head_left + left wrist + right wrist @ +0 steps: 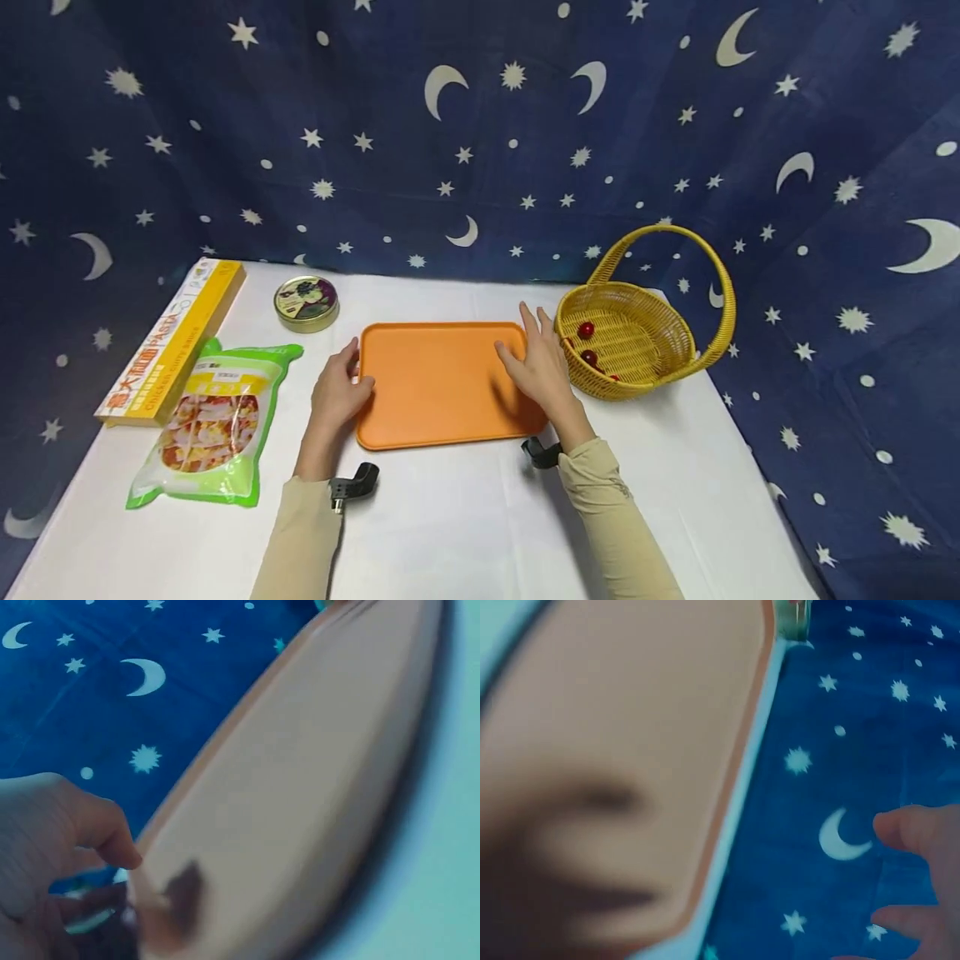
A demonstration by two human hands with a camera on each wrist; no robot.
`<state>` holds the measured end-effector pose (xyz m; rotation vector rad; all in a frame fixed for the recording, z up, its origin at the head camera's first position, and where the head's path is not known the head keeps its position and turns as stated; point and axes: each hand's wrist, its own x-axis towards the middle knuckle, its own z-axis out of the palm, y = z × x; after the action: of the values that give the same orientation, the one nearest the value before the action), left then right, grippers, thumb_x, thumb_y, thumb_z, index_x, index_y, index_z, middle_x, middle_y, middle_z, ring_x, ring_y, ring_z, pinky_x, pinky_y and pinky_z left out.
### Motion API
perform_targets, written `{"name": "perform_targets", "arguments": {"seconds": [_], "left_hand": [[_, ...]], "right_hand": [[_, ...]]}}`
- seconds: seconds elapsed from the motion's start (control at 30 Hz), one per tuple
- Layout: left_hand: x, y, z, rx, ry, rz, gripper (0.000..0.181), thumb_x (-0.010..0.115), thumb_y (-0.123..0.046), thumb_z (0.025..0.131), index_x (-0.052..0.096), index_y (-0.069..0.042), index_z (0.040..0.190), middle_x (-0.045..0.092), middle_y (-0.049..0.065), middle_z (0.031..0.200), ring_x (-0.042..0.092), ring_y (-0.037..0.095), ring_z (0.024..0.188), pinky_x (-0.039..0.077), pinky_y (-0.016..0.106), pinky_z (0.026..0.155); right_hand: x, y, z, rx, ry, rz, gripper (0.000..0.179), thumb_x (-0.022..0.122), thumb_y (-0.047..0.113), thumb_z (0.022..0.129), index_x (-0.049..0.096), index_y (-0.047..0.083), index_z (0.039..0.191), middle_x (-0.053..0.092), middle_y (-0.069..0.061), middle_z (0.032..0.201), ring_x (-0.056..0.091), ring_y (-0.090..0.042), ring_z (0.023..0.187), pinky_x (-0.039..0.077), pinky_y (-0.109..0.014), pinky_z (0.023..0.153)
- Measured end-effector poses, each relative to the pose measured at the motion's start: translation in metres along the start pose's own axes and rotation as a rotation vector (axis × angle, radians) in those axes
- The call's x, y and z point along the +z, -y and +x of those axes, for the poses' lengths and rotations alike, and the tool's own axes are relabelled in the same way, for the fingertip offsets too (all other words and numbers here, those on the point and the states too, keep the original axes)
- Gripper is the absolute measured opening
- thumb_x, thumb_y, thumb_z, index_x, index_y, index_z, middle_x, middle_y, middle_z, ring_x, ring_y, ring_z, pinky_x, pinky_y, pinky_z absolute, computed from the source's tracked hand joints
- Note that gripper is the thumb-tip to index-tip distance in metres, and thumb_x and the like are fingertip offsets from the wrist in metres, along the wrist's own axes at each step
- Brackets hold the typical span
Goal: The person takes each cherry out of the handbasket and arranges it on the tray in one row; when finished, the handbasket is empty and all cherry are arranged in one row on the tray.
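Note:
An orange rectangular tray [442, 383] lies on the white table. At its left rim is my left hand [341, 387], thumb tip over the edge and the other fingers outside it, gripping the side. The left wrist view shows that thumb [120, 844] right at the tray's edge. My right hand [542, 367] is over the tray's right end with fingers spread and a shadow beneath it. It holds nothing, and its fingers [907, 829] stand apart from the tray in the right wrist view. Just beyond them is a yellow wicker basket [633, 333] containing several dark red cherries [587, 330].
On the left, a yellow and white pasta box [176, 342] lies beside a green-edged food bag [217, 425]. A round tin [306, 304] stands behind the tray's left corner. Dark blue star-patterned cloth [405, 167] hangs behind the table [442, 533]. The basket's tall handle arches upward.

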<state>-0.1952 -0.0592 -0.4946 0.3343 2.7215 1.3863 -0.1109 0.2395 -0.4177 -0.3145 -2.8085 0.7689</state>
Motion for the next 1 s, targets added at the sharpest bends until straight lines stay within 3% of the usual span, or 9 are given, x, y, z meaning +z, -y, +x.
{"name": "perform_targets", "arguments": {"seconds": [0.2, 0.3, 0.43, 0.57, 0.73, 0.87, 1.0], "left_hand": [[-0.008, 0.018, 0.005, 0.021, -0.023, -0.030, 0.073, 0.061, -0.004, 0.079, 0.041, -0.002, 0.148, 0.055, 0.020, 0.130, 0.062, 0.036, 0.105, 0.043, 0.051, 0.088], [-0.009, 0.023, 0.008, 0.057, -0.029, -0.058, 0.073, 0.062, -0.002, 0.077, 0.042, -0.001, 0.148, 0.056, 0.020, 0.128, 0.064, 0.036, 0.102, 0.044, 0.050, 0.088], [-0.005, 0.026, 0.009, 0.086, -0.032, -0.077, 0.075, 0.065, -0.002, 0.075, 0.044, -0.002, 0.147, 0.058, 0.020, 0.124, 0.065, 0.035, 0.099, 0.045, 0.049, 0.086], [0.001, 0.029, 0.007, 0.108, -0.049, -0.080, 0.074, 0.067, -0.002, 0.075, 0.047, -0.003, 0.146, 0.060, 0.019, 0.122, 0.066, 0.033, 0.095, 0.046, 0.048, 0.084], [0.003, 0.031, 0.004, 0.118, -0.062, -0.080, 0.070, 0.068, -0.002, 0.075, 0.050, -0.003, 0.143, 0.061, 0.018, 0.120, 0.067, 0.031, 0.091, 0.046, 0.046, 0.083], [0.005, 0.029, 0.004, 0.122, -0.053, -0.084, 0.069, 0.069, -0.004, 0.074, 0.052, -0.003, 0.141, 0.062, 0.016, 0.118, 0.067, 0.028, 0.090, 0.047, 0.044, 0.081], [0.003, 0.030, 0.006, 0.126, -0.072, -0.076, 0.068, 0.069, -0.005, 0.074, 0.054, -0.005, 0.140, 0.063, 0.014, 0.116, 0.067, 0.026, 0.088, 0.046, 0.043, 0.079]], "right_hand": [[-0.042, -0.016, 0.033, -0.008, -0.020, 0.149, 0.070, 0.061, 0.030, 0.094, 0.033, 0.002, 0.151, 0.038, -0.029, 0.147, 0.038, -0.041, 0.135, 0.034, -0.053, 0.108], [-0.067, -0.037, 0.051, 0.054, 0.004, 0.211, 0.062, 0.059, 0.024, 0.095, 0.039, -0.004, 0.146, 0.046, -0.030, 0.140, 0.047, -0.042, 0.128, 0.039, -0.051, 0.105], [-0.090, -0.072, 0.071, 0.190, 0.119, 0.156, 0.053, 0.055, 0.020, 0.097, 0.045, -0.010, 0.140, 0.050, -0.031, 0.135, 0.052, -0.042, 0.121, 0.045, -0.051, 0.097], [-0.092, -0.105, 0.082, 0.339, 0.309, 0.069, 0.050, 0.054, 0.020, 0.098, 0.046, -0.011, 0.138, 0.051, -0.030, 0.132, 0.055, -0.040, 0.111, 0.047, -0.050, 0.093], [-0.081, -0.125, 0.094, 0.490, 0.472, 0.096, 0.042, 0.054, 0.018, 0.098, 0.050, -0.010, 0.130, 0.060, -0.018, 0.106, 0.061, -0.030, 0.092, 0.050, -0.049, 0.088], [-0.075, -0.131, 0.099, 0.504, 0.523, 0.136, 0.033, 0.053, 0.012, 0.097, 0.057, -0.013, 0.119, 0.067, -0.010, 0.086, 0.064, -0.025, 0.081, 0.053, -0.045, 0.083], [-0.069, -0.128, 0.106, 0.483, 0.535, 0.188, 0.029, 0.055, 0.006, 0.095, 0.062, -0.016, 0.112, 0.072, -0.012, 0.084, 0.067, -0.024, 0.077, 0.056, -0.043, 0.079]]}}
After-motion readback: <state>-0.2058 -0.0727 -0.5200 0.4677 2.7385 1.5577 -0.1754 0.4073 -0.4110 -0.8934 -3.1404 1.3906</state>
